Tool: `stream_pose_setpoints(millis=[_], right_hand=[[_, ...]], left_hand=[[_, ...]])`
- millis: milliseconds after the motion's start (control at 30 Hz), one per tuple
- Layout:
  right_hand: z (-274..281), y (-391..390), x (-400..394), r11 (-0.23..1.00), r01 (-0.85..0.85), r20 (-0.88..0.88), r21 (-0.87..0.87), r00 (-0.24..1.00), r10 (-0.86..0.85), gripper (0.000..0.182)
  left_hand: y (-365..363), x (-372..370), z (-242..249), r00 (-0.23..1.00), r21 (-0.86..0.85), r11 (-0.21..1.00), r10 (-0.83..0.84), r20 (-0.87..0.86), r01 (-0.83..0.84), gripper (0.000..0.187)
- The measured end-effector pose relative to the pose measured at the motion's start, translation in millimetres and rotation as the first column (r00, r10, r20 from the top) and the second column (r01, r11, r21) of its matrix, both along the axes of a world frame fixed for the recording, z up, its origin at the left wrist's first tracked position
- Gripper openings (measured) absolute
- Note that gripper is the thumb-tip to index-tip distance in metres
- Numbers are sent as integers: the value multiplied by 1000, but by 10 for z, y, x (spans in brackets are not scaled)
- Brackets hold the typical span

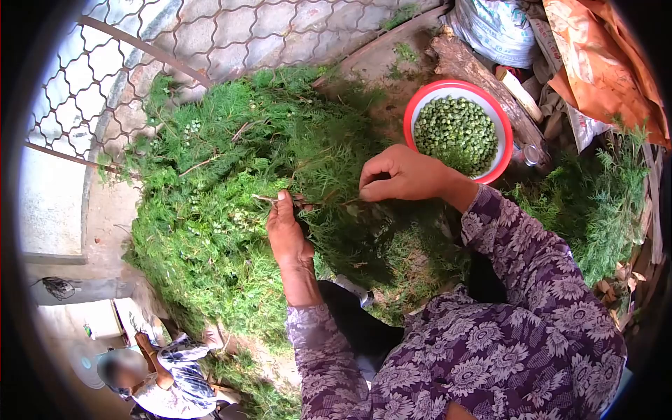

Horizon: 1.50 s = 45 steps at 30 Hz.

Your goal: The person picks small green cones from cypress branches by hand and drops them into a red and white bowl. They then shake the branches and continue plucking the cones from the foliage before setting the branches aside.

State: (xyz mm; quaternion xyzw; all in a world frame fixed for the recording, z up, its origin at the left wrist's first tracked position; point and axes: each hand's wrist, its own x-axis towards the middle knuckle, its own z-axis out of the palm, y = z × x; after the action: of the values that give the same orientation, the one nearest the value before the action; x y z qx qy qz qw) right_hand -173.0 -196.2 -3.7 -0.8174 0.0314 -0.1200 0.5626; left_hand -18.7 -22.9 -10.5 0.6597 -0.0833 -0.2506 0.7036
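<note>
My left hand (283,231) is closed around the woody stem of a leafy evergreen branch (329,225), its thumb pointing up along the stem. The branch's feathery dark green foliage spreads to the right over my lap. My right hand (406,175) hovers above that foliage with thumb and forefinger pinched together; whatever lies between the fingertips is too small to make out. Beyond my right wrist stands a white basin with a red rim (505,122), holding many small round green cones (455,129) and a few green sprigs.
A big heap of cut evergreen branches (210,210) covers the ground ahead and left, against a wire mesh fence (231,35). More branches (588,203) lie right. A log (483,77), white sack (497,31) and orange sheet (605,63) are beyond the basin. Another person (175,378) sits lower left.
</note>
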Motion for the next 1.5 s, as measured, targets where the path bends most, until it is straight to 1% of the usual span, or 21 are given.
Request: stream_pose_setpoints(millis=[67,133,167,200,267,300,400,533,600,700,800,867,900,933,967,1000,1067,1100,1167,1300,1500], right_hand=[[98,-39,-80,871,54,-148,489,989,22,20],[150,-215,-229,810,115,-107,575,992,-66,17],[157,-273,-268,732,170,-72,659,984,-163,15],[148,-278,-263,733,166,-68,659,984,-162,15],[128,-278,-261,513,84,51,854,969,-244,14],[122,-282,-261,498,61,60,865,973,-223,17],[102,-323,-260,487,-54,104,872,992,-75,11],[140,-281,-264,558,-50,-10,828,994,105,14],[150,-233,-228,679,65,-223,731,964,148,21],[29,-124,-117,763,113,-307,637,945,116,36],[-90,-54,40,802,178,-366,570,929,53,46],[-163,-21,138,620,379,-441,686,895,-59,45],[-189,-23,168,624,376,-432,686,900,-67,45],[-210,-36,198,472,402,-429,784,902,-55,45],[-229,-43,224,304,415,-424,857,905,-42,46],[-251,-40,245,306,410,-415,859,908,-50,46],[-276,-30,276,56,461,-444,886,877,-184,34],[-275,-38,279,55,456,-439,888,878,-189,34],[-276,-48,269,-64,396,-401,916,902,-161,28],[-183,-60,232,-57,406,-410,912,896,-170,22],[-82,-87,170,55,459,-425,887,857,-292,22]], left_hand=[[41,47,-35,1000,4,1000,-20,10,20,27],[148,204,-49,991,45,994,105,-81,-101,29],[214,300,-108,989,11,994,106,-105,-105,30],[225,326,-116,989,10,994,107,-101,-107,30],[232,344,-115,968,26,974,225,-110,-223,34],[211,285,-7,970,20,980,200,-137,-199,47],[185,273,15,959,113,956,279,-57,-271,58],[147,236,83,946,38,955,297,-129,-295,51],[109,148,155,939,12,951,308,-153,-310,51],[111,147,152,927,-87,944,292,-238,-320,42],[124,113,61,956,-142,950,259,-139,-278,32],[160,59,21,966,-172,950,251,-65,-259,32],[181,49,25,998,-273,961,54,35,-42,31],[176,37,39,978,-345,920,-138,156,185,30],[160,-6,47,969,-372,902,-159,191,221,24],[163,-34,48,965,-381,892,-181,189,243,20],[200,-33,-7,960,-405,872,-227,166,276,19],[206,-49,-3,958,-405,870,-231,172,283,19],[206,-76,13,959,-435,855,-237,155,282,21],[252,-64,90,978,-307,928,-206,46,210,21],[160,-29,38,968,-377,909,-231,-99,178,21]])
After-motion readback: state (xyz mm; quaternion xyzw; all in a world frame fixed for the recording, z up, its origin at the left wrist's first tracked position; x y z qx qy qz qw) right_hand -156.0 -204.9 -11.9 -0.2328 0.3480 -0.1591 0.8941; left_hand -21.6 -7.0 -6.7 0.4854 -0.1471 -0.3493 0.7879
